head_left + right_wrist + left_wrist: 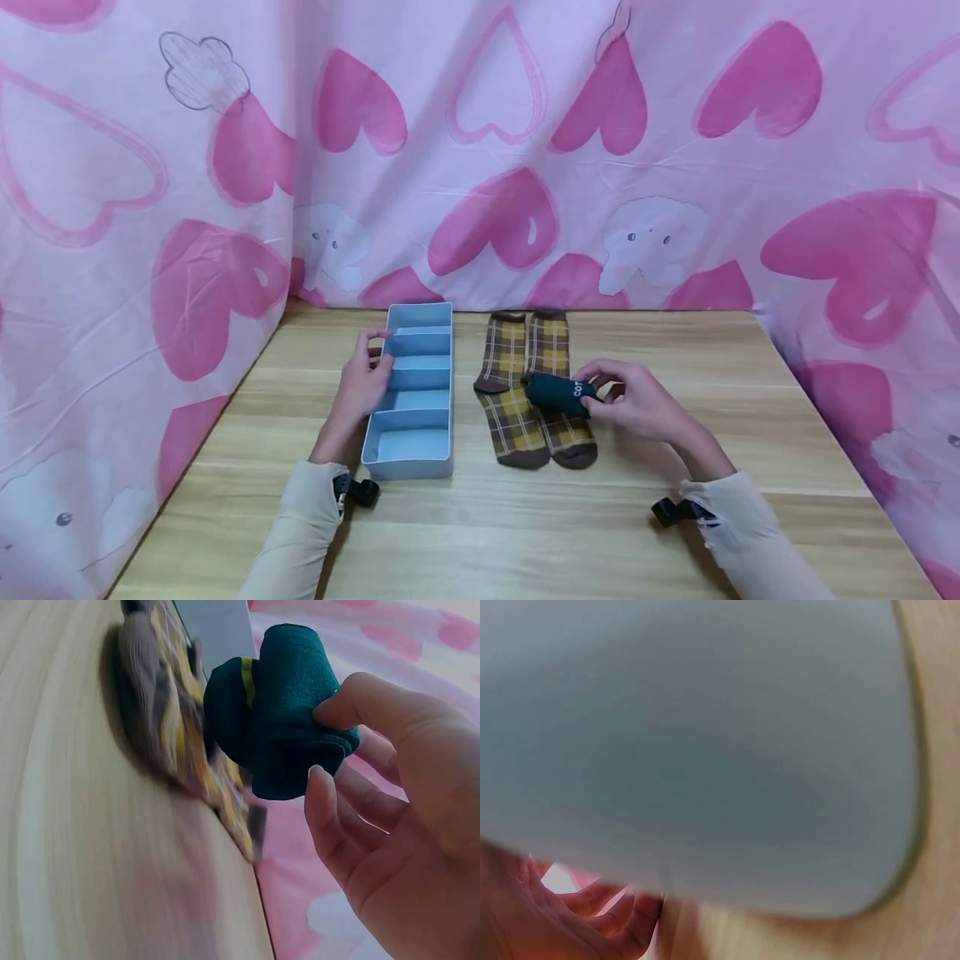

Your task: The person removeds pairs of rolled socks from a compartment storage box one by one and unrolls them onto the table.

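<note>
My right hand [637, 402] pinches a rolled pair of dark green socks [553, 393] with white lettering, held above two plaid socks. In the right wrist view the roll [292, 697] shows a yellow-green stripe, with the thumb and fingers at its near end. The yellow-and-brown plaid socks [508, 350] lie flat side by side, partly hidden by the roll. My left hand [363, 382] grips the left side of a light blue divided box [412, 469], fingertips at its rim. The box's wall [705, 765] fills most of the left wrist view.
Box and socks are on a light wooden table [540, 525]. A pink curtain [480, 158] printed with hearts stands behind the table and along both sides. The box's compartments run in one row away from me. Each wrist carries a small black camera [365, 492].
</note>
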{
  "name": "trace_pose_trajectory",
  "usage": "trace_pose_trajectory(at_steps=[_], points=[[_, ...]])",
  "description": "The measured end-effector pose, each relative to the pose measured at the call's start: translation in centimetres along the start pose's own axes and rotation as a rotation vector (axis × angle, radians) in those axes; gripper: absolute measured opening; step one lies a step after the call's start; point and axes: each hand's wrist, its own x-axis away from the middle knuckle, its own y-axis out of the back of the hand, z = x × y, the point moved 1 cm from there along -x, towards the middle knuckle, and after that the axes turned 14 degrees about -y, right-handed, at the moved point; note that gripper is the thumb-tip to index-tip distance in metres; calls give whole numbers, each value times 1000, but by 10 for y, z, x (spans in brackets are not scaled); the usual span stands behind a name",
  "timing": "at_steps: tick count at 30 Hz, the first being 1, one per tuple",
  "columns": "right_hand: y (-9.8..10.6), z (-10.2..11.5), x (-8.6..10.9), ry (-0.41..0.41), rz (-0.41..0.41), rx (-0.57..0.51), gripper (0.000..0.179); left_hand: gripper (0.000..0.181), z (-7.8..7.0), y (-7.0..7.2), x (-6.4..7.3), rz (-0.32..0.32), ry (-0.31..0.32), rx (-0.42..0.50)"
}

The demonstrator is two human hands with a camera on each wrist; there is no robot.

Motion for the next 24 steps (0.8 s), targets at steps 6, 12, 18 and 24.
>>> trace_pose_trajectory(at_steps=[6, 12, 18, 24], points=[[19, -17, 7, -55, -16, 15, 26, 44, 1, 1, 0, 6, 4, 9], [31, -36, 13, -93, -8, 6, 25, 44, 1, 2, 0, 17, 1, 17], [37, -49, 13, -128, -5, 5, 26, 43, 0, 2, -2, 14, 1, 8], [36, -60, 10, -178, -26, 21, 33, 45, 0, 2, -1, 19, 14, 5]])
